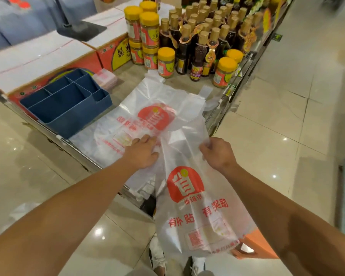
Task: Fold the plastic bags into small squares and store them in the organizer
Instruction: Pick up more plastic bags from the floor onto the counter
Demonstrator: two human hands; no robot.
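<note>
My right hand (217, 154) pinches the top edge of a translucent white plastic bag with red print (195, 206), which hangs down at lower centre of the frame, long axis vertical, off the counter edge. My left hand (142, 154) lies on the flat pile of matching bags (127, 120) at centre, fingers spread and holding nothing that I can see. The dark blue divided plastic organizer (68, 102) sits centre left, nearer my left hand. I judge the hanging bag must swing up and left onto the counter.
</note>
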